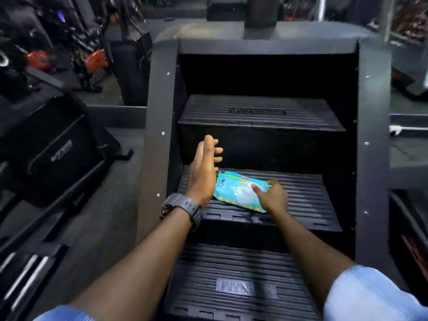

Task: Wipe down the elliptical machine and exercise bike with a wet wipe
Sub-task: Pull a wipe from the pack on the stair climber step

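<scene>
On ribbed step [301, 200]: wipes pack [238, 189], hands [274, 196].

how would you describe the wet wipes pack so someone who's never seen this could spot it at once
Find the big black stair-climber machine filling the middle of the view, then its middle ribbed step. The wet wipes pack lies flat there, between the left hand and the right hand, whose fingers rest on it. It is the only bright turquoise thing among black parts.
</scene>
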A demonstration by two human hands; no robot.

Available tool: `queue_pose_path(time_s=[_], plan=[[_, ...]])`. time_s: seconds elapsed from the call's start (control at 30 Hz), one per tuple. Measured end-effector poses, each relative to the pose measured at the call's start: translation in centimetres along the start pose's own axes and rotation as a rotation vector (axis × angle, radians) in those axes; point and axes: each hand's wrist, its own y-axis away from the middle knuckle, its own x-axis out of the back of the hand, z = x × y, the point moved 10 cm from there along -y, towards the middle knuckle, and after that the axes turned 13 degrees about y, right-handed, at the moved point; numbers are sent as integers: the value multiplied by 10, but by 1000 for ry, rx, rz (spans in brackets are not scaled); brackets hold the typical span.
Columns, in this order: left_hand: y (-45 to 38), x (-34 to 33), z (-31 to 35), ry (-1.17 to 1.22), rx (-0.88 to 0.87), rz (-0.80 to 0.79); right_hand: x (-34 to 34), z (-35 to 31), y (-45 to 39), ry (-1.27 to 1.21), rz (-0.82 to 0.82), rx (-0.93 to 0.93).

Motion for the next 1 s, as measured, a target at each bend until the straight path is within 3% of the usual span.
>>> queue_pose_path(time_s=[0.13, 0.27, 0.53, 0.7, 0.87, 0.93, 1.0], plan=[[-19, -5, -2, -1, 11, -5, -14, 2, -15, 93, -73, -91], [-25, -8, 16, 0, -33, -6, -7, -4, -23, -39, -95, -136], [5, -20, 111, 87, -185, -1, 143, -144, 24, -563, 9, 277], [68, -4, 221, 130, -364, -24, 264, -223, 132, -822, 28, 476], [179, 64, 340, 86, -616, -8, 351, -296, 289, -971, 118, 666], [232, 114, 382, 90, -701, 26, 361, -332, 359, -1072, 33, 751], [279, 176, 415, 57, -754, 86, 349, -373, 422, -1195, -162, 833]])
